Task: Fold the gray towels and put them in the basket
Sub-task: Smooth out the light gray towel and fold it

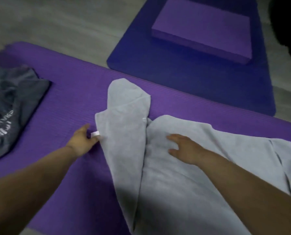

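Note:
A light gray towel [175,180] lies rumpled across a purple mat [65,102]. One part is folded over into a long strip [124,126] running away from me. My left hand [83,139] pinches the strip's left edge, right by a small white tag [95,134]. My right hand [183,149] lies flat on the towel's main part, fingers spread and straight. No basket is in view.
A dark gray fabric bag with white lettering [11,106] sits at the left on the purple mat. Beyond lies a dark blue mat [183,77] with a purple foam block [200,29] on it. Gray floor surrounds the mats.

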